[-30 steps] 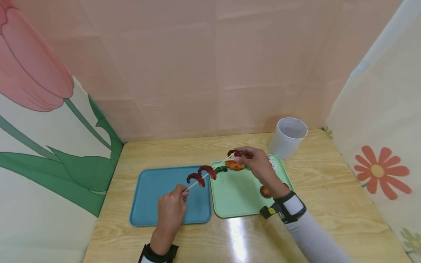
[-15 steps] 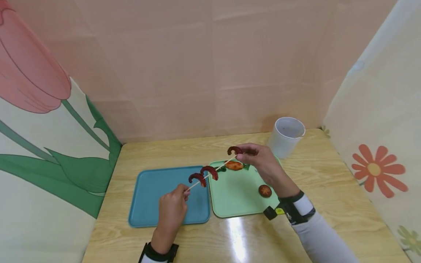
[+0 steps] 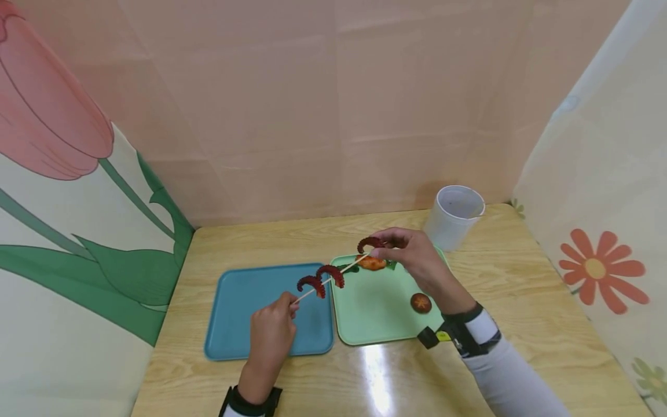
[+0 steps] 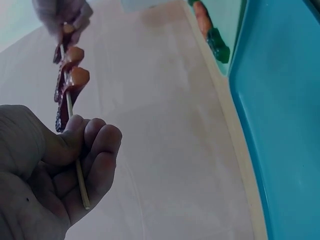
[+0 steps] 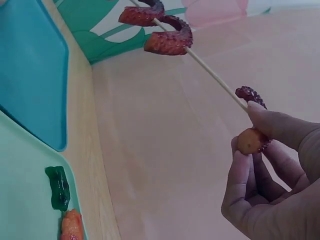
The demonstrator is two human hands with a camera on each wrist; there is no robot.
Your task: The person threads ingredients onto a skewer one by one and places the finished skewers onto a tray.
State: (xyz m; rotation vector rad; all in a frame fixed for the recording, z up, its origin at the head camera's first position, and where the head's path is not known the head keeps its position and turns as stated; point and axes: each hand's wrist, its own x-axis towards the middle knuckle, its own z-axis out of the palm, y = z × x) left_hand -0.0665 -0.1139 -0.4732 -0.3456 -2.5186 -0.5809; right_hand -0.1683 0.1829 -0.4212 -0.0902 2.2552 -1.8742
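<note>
My left hand (image 3: 272, 331) pinches a thin wooden skewer (image 4: 82, 186) near its lower end, thumb against curled fingers. Two dark red, curved octopus tentacle pieces (image 5: 170, 42) are threaded along the skewer's middle, close together. At the far end, my right hand (image 3: 417, 260) pinches a third tentacle piece (image 5: 251, 141) between thumb and fingers. The skewer's tip meets this piece, and the right fingers partly hide the spot. In the head view, the skewer slants up to the right above the blue tray (image 3: 245, 324) and green tray (image 3: 359, 333).
On the green tray lie an orange piece (image 3: 372, 263), a dark green piece (image 5: 59, 188) and a round brown mushroom-like piece (image 3: 421, 303). A white cup (image 3: 453, 223) stands at the back right of the wooden table (image 3: 323, 388), before a pinkish backdrop.
My right hand first shifts slightly right, exposing more of the third tentacle piece, then dips a little back along the skewer. The left hand stays nearly still, gripping the skewer.
</note>
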